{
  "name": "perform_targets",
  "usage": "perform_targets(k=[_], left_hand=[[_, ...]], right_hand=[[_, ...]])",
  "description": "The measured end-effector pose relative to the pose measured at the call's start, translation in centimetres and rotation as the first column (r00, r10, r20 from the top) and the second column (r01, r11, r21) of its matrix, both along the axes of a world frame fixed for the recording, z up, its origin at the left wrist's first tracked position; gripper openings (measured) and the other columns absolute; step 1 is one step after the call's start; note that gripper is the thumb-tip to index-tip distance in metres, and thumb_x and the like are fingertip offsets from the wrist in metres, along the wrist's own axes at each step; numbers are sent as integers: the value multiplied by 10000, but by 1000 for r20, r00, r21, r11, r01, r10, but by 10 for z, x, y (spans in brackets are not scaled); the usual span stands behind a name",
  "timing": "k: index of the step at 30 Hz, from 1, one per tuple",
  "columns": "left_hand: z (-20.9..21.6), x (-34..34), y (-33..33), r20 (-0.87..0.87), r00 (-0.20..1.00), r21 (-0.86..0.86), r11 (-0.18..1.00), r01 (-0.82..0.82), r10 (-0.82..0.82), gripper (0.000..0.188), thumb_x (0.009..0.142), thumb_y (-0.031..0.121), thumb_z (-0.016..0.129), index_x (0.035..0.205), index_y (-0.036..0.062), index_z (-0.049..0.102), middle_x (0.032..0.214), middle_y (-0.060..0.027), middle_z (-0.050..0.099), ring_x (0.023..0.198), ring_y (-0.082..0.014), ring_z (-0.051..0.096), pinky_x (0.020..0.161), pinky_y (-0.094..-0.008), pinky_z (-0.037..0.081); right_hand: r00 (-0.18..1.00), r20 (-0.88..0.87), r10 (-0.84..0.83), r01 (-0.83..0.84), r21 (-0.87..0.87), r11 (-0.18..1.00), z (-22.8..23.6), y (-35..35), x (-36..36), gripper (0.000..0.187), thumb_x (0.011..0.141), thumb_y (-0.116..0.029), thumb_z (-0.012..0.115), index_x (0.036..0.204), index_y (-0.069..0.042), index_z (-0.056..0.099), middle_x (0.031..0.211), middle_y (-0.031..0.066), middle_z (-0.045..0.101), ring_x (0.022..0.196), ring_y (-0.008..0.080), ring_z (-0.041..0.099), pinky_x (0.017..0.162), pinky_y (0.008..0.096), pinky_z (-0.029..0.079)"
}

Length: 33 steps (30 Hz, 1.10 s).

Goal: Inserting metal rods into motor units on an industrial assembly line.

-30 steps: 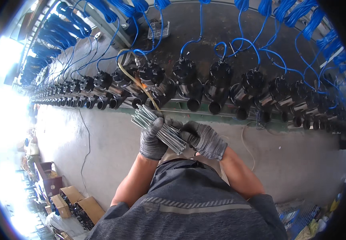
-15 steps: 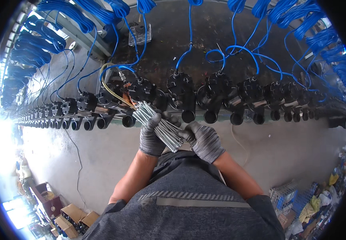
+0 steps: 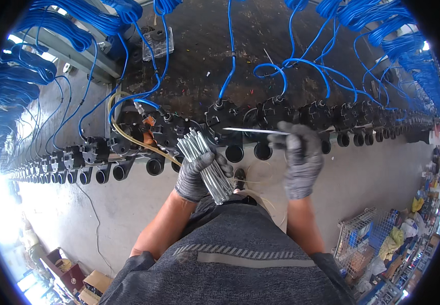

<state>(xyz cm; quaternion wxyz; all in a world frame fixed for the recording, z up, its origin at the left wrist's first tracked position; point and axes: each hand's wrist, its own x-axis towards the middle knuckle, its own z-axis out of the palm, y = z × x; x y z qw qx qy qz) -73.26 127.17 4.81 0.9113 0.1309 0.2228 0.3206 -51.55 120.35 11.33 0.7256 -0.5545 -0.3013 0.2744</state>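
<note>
My left hand (image 3: 193, 178), in a grey knit glove, is wrapped round a bundle of long thin silvery bolts (image 3: 217, 190) in front of my body. Their ends fan out beyond the thumb. Up and to the right, my gloved right hand (image 3: 304, 160) pinches a single long bolt (image 3: 253, 130) that points left. This bolt lies in front of the row of black pump-like housings (image 3: 223, 118), close to the nearest ones; whether it touches any I cannot tell. Each housing has a round tube mouth (image 3: 234, 153) facing me and a blue cable (image 3: 230, 76) at its back.
A yellowish hose (image 3: 128, 141) runs past an orange part (image 3: 149, 133) among the housings on the left. Coiled blue cables hang over the dark bench (image 3: 199, 51), where a clear plastic box (image 3: 165, 46) lies. A wire basket (image 3: 354, 254) and cardboard boxes (image 3: 98, 281) stand on the floor behind.
My right hand has left the bundle with one bolt and moved up and right to the housings. The left hand keeps the bundle, and the view has shifted slightly.
</note>
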Motion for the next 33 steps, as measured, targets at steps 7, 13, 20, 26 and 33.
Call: perform_targets(k=[7, 13, 20, 26, 33], left_hand=[[6, -5, 12, 13, 993, -104, 988, -118, 120, 237, 900, 200, 793, 1085, 103, 681, 976, -92, 720, 918, -293, 730, 858, -496, 604], [17, -9, 22, -9, 981, -77, 978, -192, 192, 264, 881, 197, 808, 1100, 137, 673, 956, -72, 696, 921, -308, 724, 895, -513, 583], [21, -4, 33, 62, 973, -60, 974, -218, 222, 245, 891, 172, 798, 1116, 170, 701, 991, -64, 707, 1021, -276, 656, 979, -495, 533], [27, 9, 45, 191, 957, -74, 975, -209, 220, 232, 916, 204, 775, 1122, 155, 678, 1018, -26, 687, 1037, -260, 655, 990, -464, 548], [9, 3, 56, 248, 955, 81, 979, -188, 162, 240, 925, 183, 777, 1136, 164, 665, 1037, -31, 699, 1031, -271, 662, 981, -532, 549]], right_hand=[[986, 166, 6, 12, -104, 994, -25, 16, 34, 158, 1075, -64, 565, 1230, -38, 580, 1065, 149, 735, 802, 194, 746, 718, 322, 640], [965, 258, 38, 15, -200, 980, -34, 31, 33, 130, 1082, -77, 552, 1200, -39, 592, 1031, 116, 744, 813, 163, 745, 727, 305, 635], [637, 664, 391, -153, -389, 909, -6, 47, 25, 180, 1012, -143, 648, 1170, -78, 705, 1113, 124, 751, 927, 318, 756, 824, 398, 624], [459, 712, 532, -254, -468, 846, -15, 49, 7, 287, 975, -216, 696, 1224, -75, 716, 1158, 160, 748, 1013, 342, 738, 897, 416, 601], [672, 82, 736, -564, -587, 580, -7, 33, -35, 394, 1009, -359, 691, 1240, -39, 682, 1088, 176, 749, 1001, 323, 749, 864, 388, 584]])
